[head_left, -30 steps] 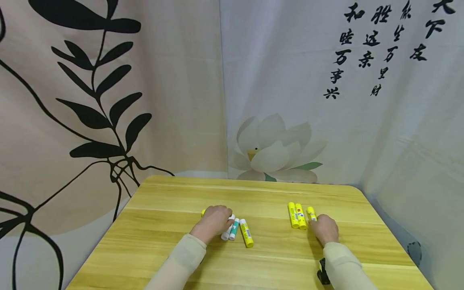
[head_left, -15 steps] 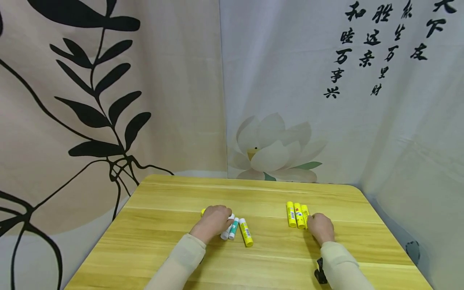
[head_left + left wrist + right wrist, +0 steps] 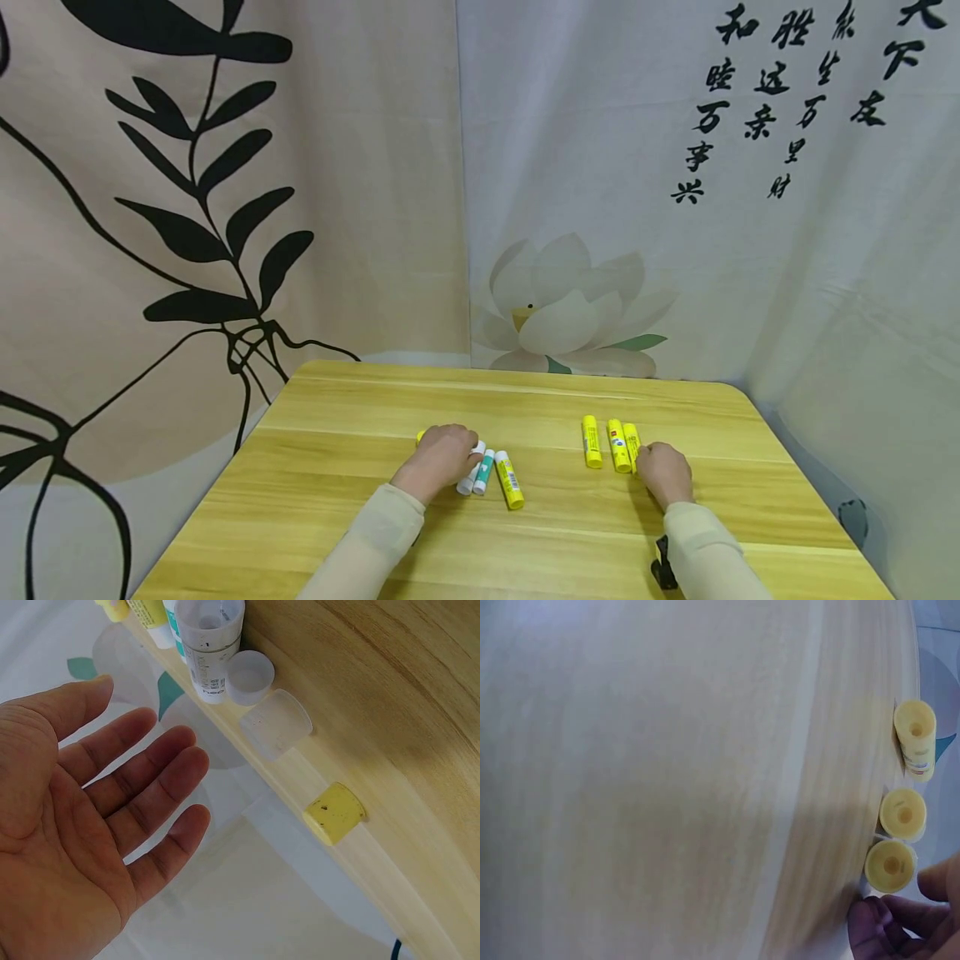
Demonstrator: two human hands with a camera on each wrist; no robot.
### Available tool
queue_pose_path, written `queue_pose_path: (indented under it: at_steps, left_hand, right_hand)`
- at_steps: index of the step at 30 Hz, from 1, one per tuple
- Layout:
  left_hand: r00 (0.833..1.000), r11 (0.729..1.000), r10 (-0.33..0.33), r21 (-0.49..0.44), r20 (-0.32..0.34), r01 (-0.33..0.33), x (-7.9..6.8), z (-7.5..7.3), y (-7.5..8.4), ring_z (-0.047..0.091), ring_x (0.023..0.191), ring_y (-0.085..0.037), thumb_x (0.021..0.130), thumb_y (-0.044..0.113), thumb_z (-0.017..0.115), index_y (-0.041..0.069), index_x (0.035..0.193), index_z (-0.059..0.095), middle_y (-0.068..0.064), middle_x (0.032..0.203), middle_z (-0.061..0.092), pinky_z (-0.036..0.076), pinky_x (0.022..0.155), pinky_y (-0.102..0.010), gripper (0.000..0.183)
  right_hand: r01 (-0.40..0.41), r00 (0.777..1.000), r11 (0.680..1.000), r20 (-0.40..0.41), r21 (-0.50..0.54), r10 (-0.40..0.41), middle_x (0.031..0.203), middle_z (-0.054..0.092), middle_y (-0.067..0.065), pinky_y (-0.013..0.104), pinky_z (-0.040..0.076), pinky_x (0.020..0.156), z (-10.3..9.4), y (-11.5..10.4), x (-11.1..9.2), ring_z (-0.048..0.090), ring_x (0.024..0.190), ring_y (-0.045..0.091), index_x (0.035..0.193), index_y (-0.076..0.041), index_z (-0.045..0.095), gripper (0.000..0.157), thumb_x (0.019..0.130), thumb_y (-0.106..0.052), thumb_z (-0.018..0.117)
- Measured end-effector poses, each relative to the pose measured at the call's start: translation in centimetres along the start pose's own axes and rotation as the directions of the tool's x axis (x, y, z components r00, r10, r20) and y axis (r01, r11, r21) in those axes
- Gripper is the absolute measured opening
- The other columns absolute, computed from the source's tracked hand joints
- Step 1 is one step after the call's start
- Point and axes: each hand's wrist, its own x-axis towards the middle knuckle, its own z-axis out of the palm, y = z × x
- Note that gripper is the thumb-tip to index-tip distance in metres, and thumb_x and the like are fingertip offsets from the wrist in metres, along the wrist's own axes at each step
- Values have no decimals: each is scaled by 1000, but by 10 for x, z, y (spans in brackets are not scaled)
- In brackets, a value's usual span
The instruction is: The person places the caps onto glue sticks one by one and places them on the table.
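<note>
My left hand (image 3: 442,457) is over a row on the table. In the left wrist view its fingers are apart and loosely bent, with nothing held. Beside it stand a white glue stick (image 3: 214,656), a small white cap (image 3: 251,677), a translucent cap (image 3: 276,725) and a yellow cap (image 3: 335,814). A teal-and-white glue stick (image 3: 484,472) and a yellow glue stick with a white end (image 3: 509,481) lie to its right. My right hand (image 3: 664,472) rests beside the rightmost yellow glue stick (image 3: 632,447), fingertips right at its side in the right wrist view (image 3: 891,866).
Left of that stick lie a second yellow glue stick (image 3: 618,447) close against it and a third yellow glue stick (image 3: 592,442) set apart. The wooden table (image 3: 555,542) ends at a far edge before a printed curtain (image 3: 375,208).
My right hand has moved slightly left, bringing the rightmost yellow glue stick against the middle one. The leftmost of the three has then shifted left, opening a gap. My left hand stays in place.
</note>
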Motion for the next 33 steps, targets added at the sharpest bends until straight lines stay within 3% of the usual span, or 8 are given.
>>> queue_pose_path:
  at_steps: [7,14,19,27,33]
  left_hand:
    - [1000,1000,4,-5,-1,-4,0,3,-1,47,60,-11,94,30,69,14,74,60,4,66,50,42,55,-30,27]
    - [1000,1000,20,-9,-17,-20,-1,3,-1,45,59,-11,94,28,70,14,72,58,4,65,49,41,53,-30,29]
    - [999,1000,28,-3,-39,-28,-2,4,-1,46,58,-11,92,27,71,14,71,58,4,64,50,42,53,-31,28]
    - [1000,1000,10,1,-11,-10,0,5,-1,52,62,-12,94,30,70,14,75,61,3,67,53,46,56,-33,27]
    - [1000,1000,7,-5,-9,-7,-1,5,-1,53,63,-13,93,29,70,13,76,62,3,69,55,46,56,-32,25]
  right_hand:
    - [9,1000,1000,-8,18,-8,92,67,25,50,50,74,1,2,0,61,78,31,105,17,64,42,103,-18,40]
    - [35,999,999,-29,-4,-35,98,66,30,55,50,79,2,3,-1,64,88,42,104,17,63,41,102,-18,43]
    - [30,999,1000,-19,-7,-30,96,66,29,54,50,77,3,3,1,64,85,39,103,17,63,42,103,-20,43]
    - [20,1000,1000,5,5,-20,95,65,27,53,50,76,4,4,1,63,82,36,104,17,62,45,104,-22,40]
    - [30,1000,999,0,13,-30,104,63,33,55,50,80,5,5,1,62,91,44,109,19,60,47,105,-23,39]
